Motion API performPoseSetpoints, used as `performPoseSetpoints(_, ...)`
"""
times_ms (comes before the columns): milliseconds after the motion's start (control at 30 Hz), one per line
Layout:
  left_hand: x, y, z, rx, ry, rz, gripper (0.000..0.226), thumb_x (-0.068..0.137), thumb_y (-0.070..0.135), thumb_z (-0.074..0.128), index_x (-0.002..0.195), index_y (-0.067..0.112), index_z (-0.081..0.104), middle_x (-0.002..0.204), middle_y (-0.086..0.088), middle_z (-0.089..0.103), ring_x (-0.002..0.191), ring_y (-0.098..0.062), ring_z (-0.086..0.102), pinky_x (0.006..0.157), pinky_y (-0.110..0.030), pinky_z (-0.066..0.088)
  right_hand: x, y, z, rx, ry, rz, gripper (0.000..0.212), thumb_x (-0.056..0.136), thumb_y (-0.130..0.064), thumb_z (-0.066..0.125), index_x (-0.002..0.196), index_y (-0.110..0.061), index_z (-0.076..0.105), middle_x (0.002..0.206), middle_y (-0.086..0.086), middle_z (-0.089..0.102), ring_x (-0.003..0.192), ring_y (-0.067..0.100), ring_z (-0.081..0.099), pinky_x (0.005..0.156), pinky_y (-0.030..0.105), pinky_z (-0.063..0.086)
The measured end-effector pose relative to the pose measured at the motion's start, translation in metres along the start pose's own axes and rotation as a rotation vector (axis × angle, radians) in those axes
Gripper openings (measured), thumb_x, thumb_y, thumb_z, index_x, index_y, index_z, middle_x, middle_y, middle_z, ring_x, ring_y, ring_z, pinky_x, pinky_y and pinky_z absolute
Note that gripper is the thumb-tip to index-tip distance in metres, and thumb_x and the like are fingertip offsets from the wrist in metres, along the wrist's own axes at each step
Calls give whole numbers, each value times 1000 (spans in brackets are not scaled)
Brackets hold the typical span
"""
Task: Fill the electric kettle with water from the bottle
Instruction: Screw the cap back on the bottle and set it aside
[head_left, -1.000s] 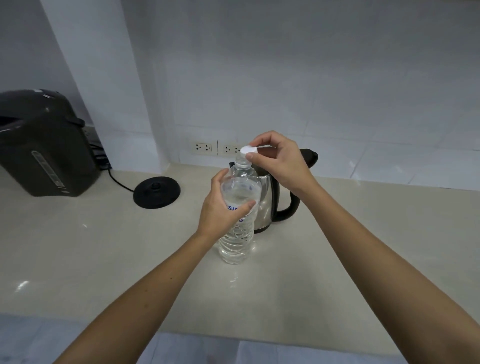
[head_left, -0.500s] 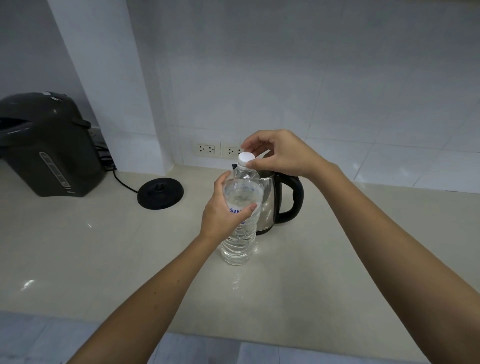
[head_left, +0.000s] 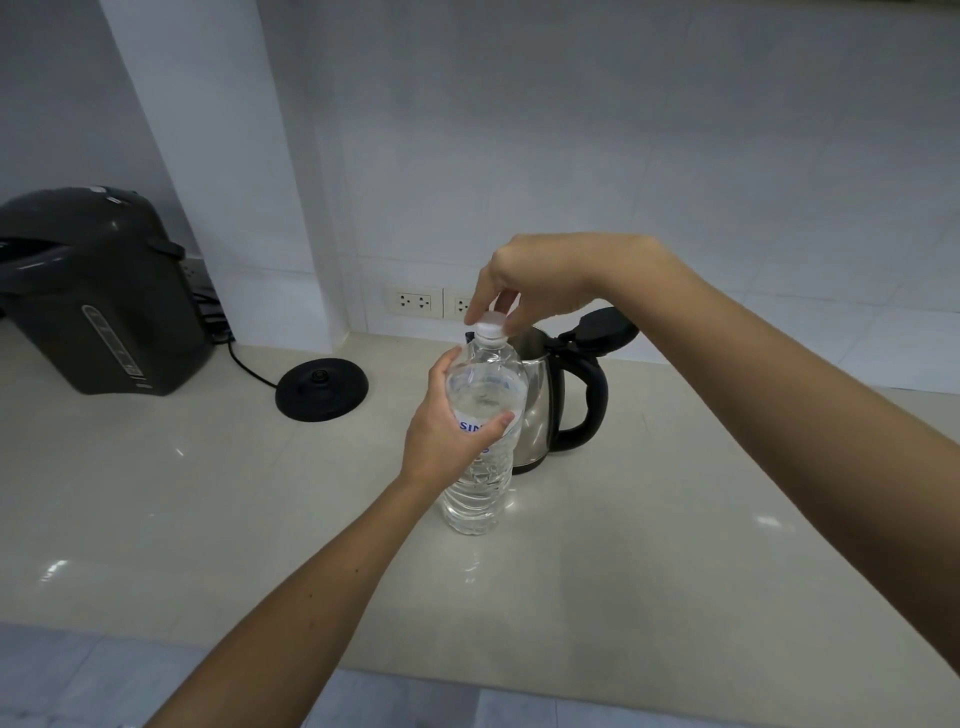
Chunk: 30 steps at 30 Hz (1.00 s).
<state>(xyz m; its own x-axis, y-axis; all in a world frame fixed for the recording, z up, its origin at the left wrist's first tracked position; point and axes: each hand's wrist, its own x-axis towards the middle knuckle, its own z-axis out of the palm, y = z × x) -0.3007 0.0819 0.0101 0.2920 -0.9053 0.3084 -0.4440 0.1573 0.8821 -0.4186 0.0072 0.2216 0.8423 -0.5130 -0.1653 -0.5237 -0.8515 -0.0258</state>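
Observation:
A clear plastic water bottle (head_left: 480, 493) stands upright on the pale counter (head_left: 208, 493), with water in it. My left hand (head_left: 447, 426) is wrapped around its middle, over the blue label. My right hand (head_left: 540, 280) reaches down from above, and its fingertips pinch the white cap (head_left: 491, 326) sitting on the bottle's neck. Directly behind the bottle stands the steel electric kettle (head_left: 540, 410) with a black handle to the right and its black lid (head_left: 605, 325) tipped open. The bottle hides the kettle's left side.
The kettle's round black base (head_left: 322, 388) lies on the counter to the left, its cord running to a dark hot-water dispenser (head_left: 98, 296) at the far left. Wall sockets (head_left: 415, 301) sit behind the bottle. The counter's front edge runs along the bottom.
One second ago the cap was tilted at the bottle's mouth between my right fingers. It now sits flat on the neck, and my right hand has turned over it. My left hand's hold is unchanged.

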Motion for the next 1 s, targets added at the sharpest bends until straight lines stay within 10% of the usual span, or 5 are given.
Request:
performPoseSetpoints(267,0,-1,0,-3,-6,-7,93,61,69,70,138,53,19,140,13,48,119,0,45,93,-23,39,10,2,12,-102,-24,106,33,89,-46,57,86,-13,61,71,-3,66,65,13,55,52,26,32)
performPoseSetpoints(500,3,-3,1,-28,-6,-19,94,59,69,72,136,57,20,131,20,47,119,-3,48,96,-25,42,3,2,9,-79,-58,70,36,88,-42,60,122,-32,52,94,-8,57,85,15,55,68,31,39)
performPoseSetpoints(1000,-2,-9,4,-51,19,-16,95,63,64,73,140,52,19,134,21,44,122,5,39,94,-15,33,18,-15,19,-210,-73,306,59,90,-65,37,65,-14,54,68,-1,55,62,16,51,52,29,32)
